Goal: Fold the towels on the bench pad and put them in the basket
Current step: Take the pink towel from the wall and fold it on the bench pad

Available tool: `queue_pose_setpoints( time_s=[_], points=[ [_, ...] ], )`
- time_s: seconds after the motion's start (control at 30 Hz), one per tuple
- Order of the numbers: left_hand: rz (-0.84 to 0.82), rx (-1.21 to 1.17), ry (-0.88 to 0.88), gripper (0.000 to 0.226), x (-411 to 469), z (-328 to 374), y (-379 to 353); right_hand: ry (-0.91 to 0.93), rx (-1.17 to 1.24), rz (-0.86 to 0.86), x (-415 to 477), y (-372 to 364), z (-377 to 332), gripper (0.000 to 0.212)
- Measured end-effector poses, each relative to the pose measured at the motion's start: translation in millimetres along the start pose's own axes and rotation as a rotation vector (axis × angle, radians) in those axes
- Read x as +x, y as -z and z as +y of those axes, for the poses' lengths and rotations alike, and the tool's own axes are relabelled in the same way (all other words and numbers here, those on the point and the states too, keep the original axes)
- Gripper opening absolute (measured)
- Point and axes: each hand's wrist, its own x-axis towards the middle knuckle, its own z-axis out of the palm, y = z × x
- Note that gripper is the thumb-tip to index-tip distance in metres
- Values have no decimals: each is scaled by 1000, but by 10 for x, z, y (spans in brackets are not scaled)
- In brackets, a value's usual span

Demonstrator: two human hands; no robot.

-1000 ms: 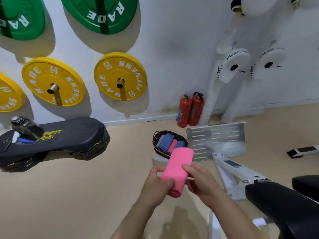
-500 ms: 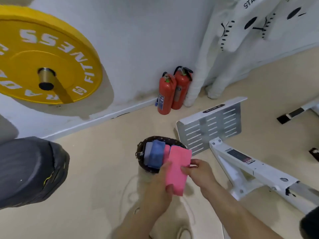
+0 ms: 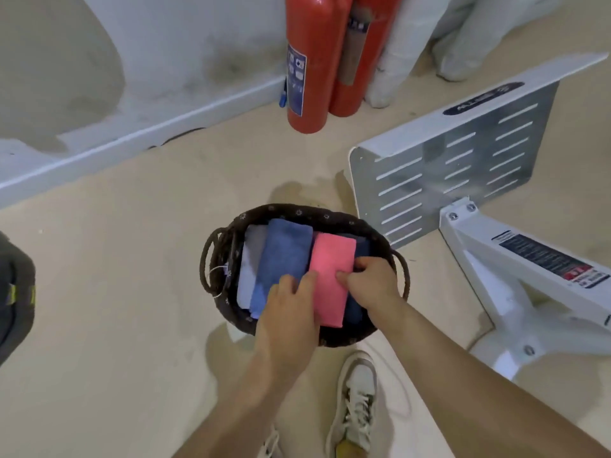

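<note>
The basket (image 3: 297, 211), dark woven with a loop handle at each end, sits on the beige floor (image 3: 115, 292) just in front of the person's shoe (image 3: 357, 391). Folded towels lie in it side by side: a pale towel (image 3: 252, 259) at the left, a blue towel (image 3: 286, 252) next to it, then the pink towel (image 3: 330, 266), with a dark blue towel (image 3: 355, 314) showing at the right under the pink one's edge.

Both hands are down in the basket on the pink towel. The left hand (image 3: 287, 315) lies back-up with its fingers nearly straight, the tips resting where the blue and pink towels meet; it grips nothing that can be seen. The right hand (image 3: 372, 282) is on the pink towel's right edge with its fingers curled, the thumb on top of the cloth and the other fingers tucked down beside it (a pinch on the edge, as far as the view shows).

Two red extinguishers (image 3: 307, 61) stand against the white wall (image 3: 182, 34) beyond the basket. A slotted metal plate (image 3: 456, 166) stands just right of the basket, bolted to a white frame (image 3: 515, 292). A black pad (image 3: 15, 292) shows at the left edge.
</note>
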Motion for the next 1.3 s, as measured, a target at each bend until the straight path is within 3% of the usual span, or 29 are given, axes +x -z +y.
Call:
queue_pose_setpoints(
  time_s=[0.1, 0.37, 0.47, 0.53, 0.63, 0.7, 0.9, 1.17, 1.3],
  points=[
    [126, 162, -136, 65, 110, -78, -71, 12, -30, 14, 95, -54, 46, 7],
    [4, 249, -82, 85, 324, -24, -33, 51, -5, 2, 120, -106, 18, 8],
    [11, 367, -63, 88, 369, -38, -119, 132, -148, 145, 9, -160, -5, 19],
    [39, 418, -59, 90, 409, -10, -157, 302, -266, 288, -116, -164, -13, 32],
    [16, 444, -76, 82, 453, 31, -170, 492, -382, 88, -243, -203, 23, 56],
    [15, 450, -85, 80, 460, 57, -150, 479, -462, -27, -213, -234, 77, 70],
    [47, 312, -99, 95, 383, -137, 49, 406, -604, -82, -36, -243, 68, 84],
    [-74, 276, -20, 105, 511, -129, -33, 377, -628, -95, -75, -290, -20, 90],
    [-80, 179, -53, 98, 388, -142, 168, 462, -436, -43, -302, 8, -124, 67]
  ],
)
